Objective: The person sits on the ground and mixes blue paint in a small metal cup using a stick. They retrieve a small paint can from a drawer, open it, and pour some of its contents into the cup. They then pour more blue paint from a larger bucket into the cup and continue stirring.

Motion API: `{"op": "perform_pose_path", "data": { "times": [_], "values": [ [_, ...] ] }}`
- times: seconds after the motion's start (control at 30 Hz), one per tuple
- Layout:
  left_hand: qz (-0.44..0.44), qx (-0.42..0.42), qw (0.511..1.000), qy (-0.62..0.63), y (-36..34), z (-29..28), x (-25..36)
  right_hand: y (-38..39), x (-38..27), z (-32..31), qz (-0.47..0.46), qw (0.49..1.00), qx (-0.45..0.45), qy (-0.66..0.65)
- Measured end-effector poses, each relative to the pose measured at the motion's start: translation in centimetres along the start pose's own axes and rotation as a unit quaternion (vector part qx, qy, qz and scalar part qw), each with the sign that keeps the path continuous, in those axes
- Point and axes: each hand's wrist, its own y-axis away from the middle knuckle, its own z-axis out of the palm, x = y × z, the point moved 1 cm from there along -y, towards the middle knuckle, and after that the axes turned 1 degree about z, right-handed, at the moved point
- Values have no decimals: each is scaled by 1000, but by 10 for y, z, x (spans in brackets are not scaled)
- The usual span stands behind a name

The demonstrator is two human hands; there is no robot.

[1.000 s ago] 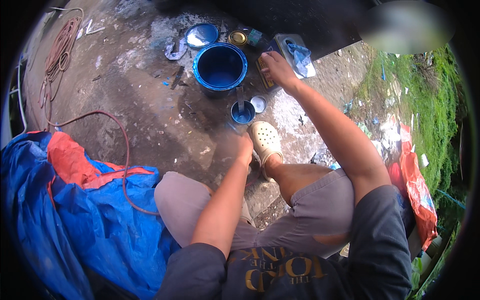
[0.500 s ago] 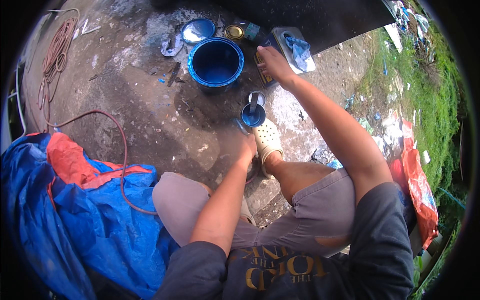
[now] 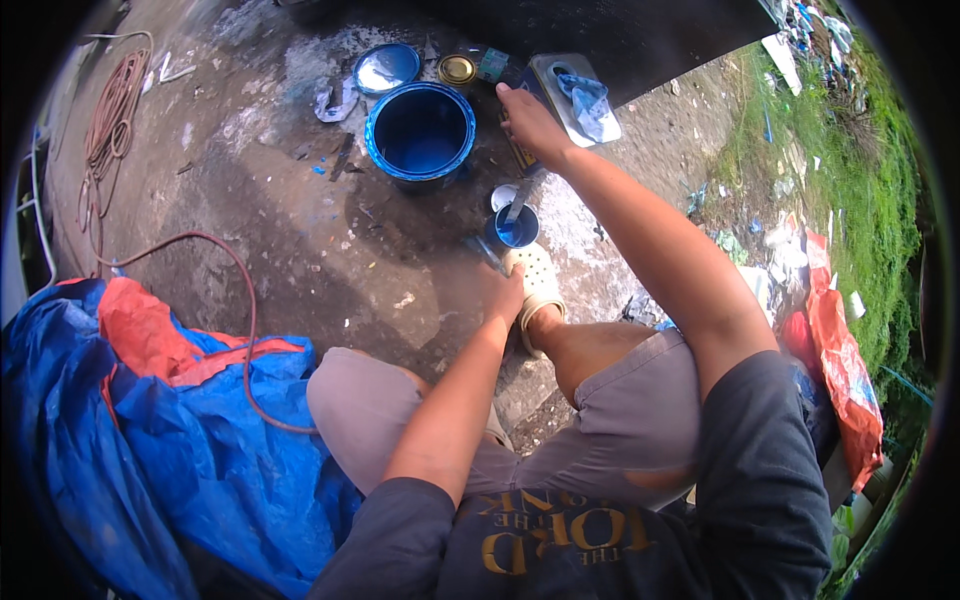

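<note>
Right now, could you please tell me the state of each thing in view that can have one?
Big paint can: open, blue inside.
Its lid: off, lying flat beside it.
Small blue cup: upright, blue paint inside, stick standing in it.
Rectangular metal can: blue rag on top.
Right hand: resting against the rectangular can.
Left hand: down by the shoe.

the bucket [image 3: 420, 133] stands on the ground [image 3: 280, 250] at the far middle, with a lid [image 3: 386, 67] just behind it to the left, a small tin [image 3: 457, 69] behind it, and a flat can [image 3: 570, 95] to its right with a rag [image 3: 590, 97] on top. nearer the person, a cup [image 3: 517, 228] with a stick [image 3: 520, 200] in it sits between the bucket and the shoe [image 3: 537, 290], the left hand [image 3: 503, 292] touching the shoe's left side and the right hand [image 3: 530, 120] lying against the flat can's left edge. a tarp [image 3: 150, 430] is heaped at the near left with a hose [image 3: 215, 250] running over it from a coil [image 3: 110, 110] at the far left, and grass [image 3: 860, 170] lies along the right.
</note>
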Motion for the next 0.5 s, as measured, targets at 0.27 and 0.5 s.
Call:
{"op": "perform_pose_path", "data": {
  "times": [0.27,0.5],
  "values": [
    [29,25,996,78,14,-11,9,-9,-4,11,18,1000,-15,0],
    [-162,208,938,224,-15,-87,3,-16,-4,6,86,996,-33,-7]
  ]
}}
